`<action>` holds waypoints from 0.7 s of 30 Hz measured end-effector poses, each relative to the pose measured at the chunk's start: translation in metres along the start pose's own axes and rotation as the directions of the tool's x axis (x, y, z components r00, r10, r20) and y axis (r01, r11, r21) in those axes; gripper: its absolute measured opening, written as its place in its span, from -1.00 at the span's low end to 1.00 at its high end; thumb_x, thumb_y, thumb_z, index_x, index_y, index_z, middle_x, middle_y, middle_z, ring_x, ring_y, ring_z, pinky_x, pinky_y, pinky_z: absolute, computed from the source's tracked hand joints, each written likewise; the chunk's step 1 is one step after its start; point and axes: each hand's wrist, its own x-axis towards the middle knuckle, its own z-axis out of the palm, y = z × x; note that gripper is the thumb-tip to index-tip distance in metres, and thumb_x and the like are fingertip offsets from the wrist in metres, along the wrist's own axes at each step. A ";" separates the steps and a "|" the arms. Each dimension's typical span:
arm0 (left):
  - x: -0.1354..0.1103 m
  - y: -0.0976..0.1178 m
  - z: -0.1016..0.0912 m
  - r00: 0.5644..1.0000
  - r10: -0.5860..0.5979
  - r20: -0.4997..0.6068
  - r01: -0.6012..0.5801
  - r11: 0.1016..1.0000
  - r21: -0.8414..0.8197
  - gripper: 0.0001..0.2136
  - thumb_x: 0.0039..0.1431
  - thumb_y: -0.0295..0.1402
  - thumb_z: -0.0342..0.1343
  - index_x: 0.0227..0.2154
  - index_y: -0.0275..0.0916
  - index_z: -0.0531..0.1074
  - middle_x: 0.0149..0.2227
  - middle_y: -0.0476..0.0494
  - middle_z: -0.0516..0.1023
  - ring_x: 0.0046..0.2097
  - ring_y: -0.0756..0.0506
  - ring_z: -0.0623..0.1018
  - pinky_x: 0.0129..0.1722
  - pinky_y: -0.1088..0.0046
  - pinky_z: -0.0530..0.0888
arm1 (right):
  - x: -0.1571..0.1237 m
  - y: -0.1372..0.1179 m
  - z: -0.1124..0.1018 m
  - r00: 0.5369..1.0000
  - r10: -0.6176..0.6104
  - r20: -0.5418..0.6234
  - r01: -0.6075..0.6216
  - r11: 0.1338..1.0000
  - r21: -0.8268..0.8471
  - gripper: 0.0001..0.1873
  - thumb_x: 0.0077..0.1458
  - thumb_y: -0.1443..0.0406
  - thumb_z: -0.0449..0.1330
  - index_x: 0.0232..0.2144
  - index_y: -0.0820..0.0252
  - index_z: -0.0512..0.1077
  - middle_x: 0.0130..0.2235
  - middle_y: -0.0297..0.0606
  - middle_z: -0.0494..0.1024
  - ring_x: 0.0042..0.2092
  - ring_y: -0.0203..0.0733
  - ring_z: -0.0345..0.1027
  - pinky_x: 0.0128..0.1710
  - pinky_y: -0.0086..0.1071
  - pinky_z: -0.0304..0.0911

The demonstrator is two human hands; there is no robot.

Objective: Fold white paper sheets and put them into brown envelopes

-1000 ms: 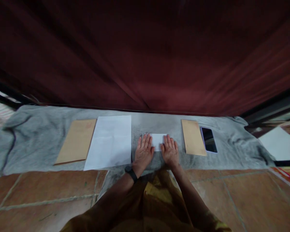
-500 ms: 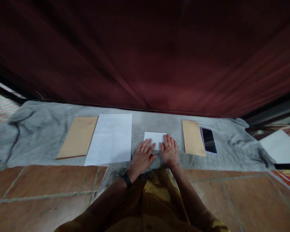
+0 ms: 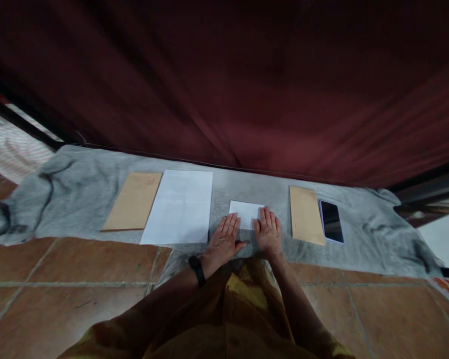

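Note:
A small white folded-looking paper lies flat on the grey cloth in front of me. My left hand rests on its left part, fingers stretched out flat and thumb apart. On its right edge lies my right hand, also flat with the fingers extended. Both hands cover the paper's near corners. Left of my left hand is a large white sheet with faint creases. Beyond my right hand lies a small brown envelope.
A larger brown envelope lies at the left, partly under or against the white sheet. A phone with a dark screen sits right of the small envelope. Behind the cloth hangs a dark red curtain. Tiled floor shows in front.
The view has tilted and shifted slightly, so the things appear a little further right. Both hands stay flat on the small paper, with little visible movement.

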 end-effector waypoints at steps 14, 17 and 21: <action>0.004 0.001 0.000 0.998 0.037 0.042 -0.034 0.997 -0.068 -0.17 0.30 0.07 0.01 0.37 -0.55 0.07 0.43 -0.53 0.09 0.48 -0.30 0.03 0.45 0.04 -0.02 | 0.020 -0.031 0.005 0.971 -0.222 0.089 0.216 0.973 0.076 -0.43 0.45 0.19 -0.14 0.40 0.24 0.12 0.44 -0.01 0.10 0.45 -0.01 -0.08 0.38 0.01 -0.07; 0.004 0.000 -0.001 0.999 0.031 0.039 -0.027 0.996 -0.087 -0.18 0.29 0.07 0.01 0.39 -0.50 0.05 0.44 -0.51 0.05 0.47 -0.31 0.03 0.45 -0.01 -0.01 | 0.017 -0.028 0.004 0.975 -0.207 0.079 0.205 0.978 0.030 -0.43 0.44 0.17 -0.12 0.41 0.20 0.12 0.45 -0.01 0.07 0.45 0.02 -0.07 0.38 0.02 -0.09; 0.004 -0.001 -0.005 0.998 0.034 0.058 -0.029 0.996 -0.086 -0.17 0.28 0.09 0.02 0.39 -0.47 0.06 0.44 -0.50 0.03 0.47 -0.33 0.04 0.44 -0.01 -0.04 | 0.016 -0.024 0.005 0.982 -0.177 0.070 0.177 0.984 0.006 -0.42 0.43 0.15 -0.07 0.41 0.18 0.13 0.46 0.01 0.05 0.43 0.07 -0.04 0.37 0.05 -0.08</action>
